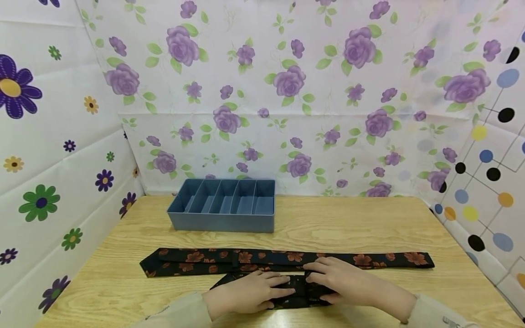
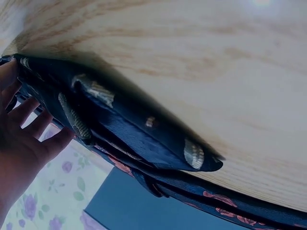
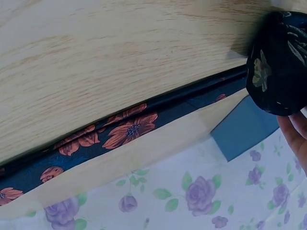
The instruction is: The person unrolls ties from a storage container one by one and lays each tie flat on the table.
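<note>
- Left hand (image 1: 246, 291): in front of the tray (image 1: 221, 222); fingers extended, laid over the folded tie (image 1: 301, 287), touching, no curl round it visible.
- Right hand (image 1: 352, 282): front-right of the tray; fingers and thumb bent round the folded tie's right end, gripping it.
- Key relation: folded tie lies directly under both hands, front-right of the tray, long axis left-right, roughly parallel to the tray's front wall. Left hand is nearer the tray; the right has the rounded end.
- Folded tie's make: black woven cloth, pale grey-gold motifs, smooth bluish inner face showing in the left wrist view. Pointed end angles out past the left hand; right end is a thick, soft, rounded fold. Layer count: cannot tell.
- Flat tie (image 1: 283, 257): between the folded tie and the tray, same left-right axis, running beyond both of the tray's sides. Dark cloth, coppery flowers, narrow strip lying along the wide one, small keeper loop across it. Pointed left end, squarish right end.
- Tray: blue-grey, looks like rigid plastic, rectangular, thin dividers making five narrow slots in a row.
- Counter (image 1: 348, 218): pale wood grain under the tray and ties.
- Backdrop (image 1: 266, 150): creased sheet, purple roses, behind the tray.
</note>
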Demonstrator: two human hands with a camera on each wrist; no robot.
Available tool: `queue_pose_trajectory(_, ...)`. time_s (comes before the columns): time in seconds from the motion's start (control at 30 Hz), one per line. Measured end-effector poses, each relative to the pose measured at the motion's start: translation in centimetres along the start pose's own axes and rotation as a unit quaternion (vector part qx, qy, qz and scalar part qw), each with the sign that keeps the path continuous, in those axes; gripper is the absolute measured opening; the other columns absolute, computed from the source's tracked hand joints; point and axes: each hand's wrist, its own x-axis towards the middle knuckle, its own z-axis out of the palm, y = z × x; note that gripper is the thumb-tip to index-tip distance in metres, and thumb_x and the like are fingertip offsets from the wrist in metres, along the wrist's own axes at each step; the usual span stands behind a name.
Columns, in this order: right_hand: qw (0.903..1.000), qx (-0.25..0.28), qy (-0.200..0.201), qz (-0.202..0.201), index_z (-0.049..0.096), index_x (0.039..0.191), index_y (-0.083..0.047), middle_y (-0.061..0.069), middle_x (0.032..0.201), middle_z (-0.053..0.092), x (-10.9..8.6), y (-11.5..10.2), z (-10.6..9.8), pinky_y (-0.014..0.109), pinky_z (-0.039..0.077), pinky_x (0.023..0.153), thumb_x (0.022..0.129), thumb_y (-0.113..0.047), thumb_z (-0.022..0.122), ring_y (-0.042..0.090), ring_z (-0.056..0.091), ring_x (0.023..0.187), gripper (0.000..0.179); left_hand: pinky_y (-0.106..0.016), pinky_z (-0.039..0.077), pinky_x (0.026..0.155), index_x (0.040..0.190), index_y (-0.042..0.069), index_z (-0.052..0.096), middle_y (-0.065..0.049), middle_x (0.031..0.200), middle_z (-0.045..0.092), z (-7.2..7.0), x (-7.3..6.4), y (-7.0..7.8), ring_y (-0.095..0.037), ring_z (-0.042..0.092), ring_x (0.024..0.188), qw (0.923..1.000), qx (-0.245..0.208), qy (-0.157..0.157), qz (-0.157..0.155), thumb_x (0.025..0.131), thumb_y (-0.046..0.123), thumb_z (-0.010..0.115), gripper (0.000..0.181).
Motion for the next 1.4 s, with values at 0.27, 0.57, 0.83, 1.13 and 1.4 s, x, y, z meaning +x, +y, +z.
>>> queue_pose_trajectory(0.27,1.0,-0.002,0.003,0.0,0.061,0.121,-0.018,0.006,0.125,0.059,-0.4,0.2,-0.3,0.039,0.054,0.084,0.08,-0.03,0.075,0.025,0.061,0.107,0.045,-0.034,0.046,0.101,0.148,0.029,0.032,0.001,0.152,0.034,-0.3,0.1,0.0,-0.019,0.04,0.136,0.9999,-0.005,-0.009,0.003,0.094,0.033,0.056,0.059)
queue_pose_trajectory(0.57,0.9996,-0.007,0.019,-0.018,0.061,0.122,-0.021,0.003,0.118,0.057,-0.6,0.4,-0.3,0.03,0.055,0.077,0.079,-0.031,0.076,0.018,0.061,0.096,0.047,-0.029,0.045,0.101,0.147,0.027,0.035,-0.001,0.151,0.036,-0.7,-0.7,-0.3,-0.02,0.041,0.135,0.9998,0.002,-0.015,0.014,0.091,0.031,0.061,0.062)
queue_pose_trajectory(0.83,0.9996,0.012,0.016,-0.019,0.057,0.119,-0.019,0.006,0.123,0.057,-0.5,0.2,-0.3,0.028,0.053,0.077,0.08,-0.031,0.075,0.015,0.06,0.095,0.044,-0.029,0.043,0.104,0.146,0.026,0.037,-0.002,0.151,0.036,-0.9,-1.5,-0.7,-0.021,0.04,0.136,0.9994,-0.024,-0.019,0.015,0.089,0.027,0.063,0.063)
queue_pose_trajectory(1.13,0.9996,-0.002,0.022,-0.019,0.055,0.117,-0.016,0.002,0.118,0.06,-0.4,0.1,0.0,0.027,0.053,0.079,0.082,-0.033,0.073,0.015,0.061,0.098,0.043,-0.032,0.043,0.104,0.146,0.025,0.036,-0.002,0.151,0.036,-0.6,-2.3,-0.9,-0.021,0.039,0.137,0.9991,-0.037,-0.022,0.006,0.089,0.027,0.064,0.064)
queue_pose_trajectory(1.4,0.9996,-0.011,0.011,-0.024,0.053,0.131,-0.018,-0.002,0.108,0.057,-0.5,0.3,0.0,0.024,0.052,0.072,0.079,-0.032,0.076,0.01,0.058,0.087,0.059,-0.032,0.044,0.103,0.146,0.025,0.036,-0.003,0.151,0.036,-0.4,-3.7,-1.4,-0.02,0.039,0.136,0.9992,-0.039,-0.011,0.005,0.088,0.025,0.065,0.065)
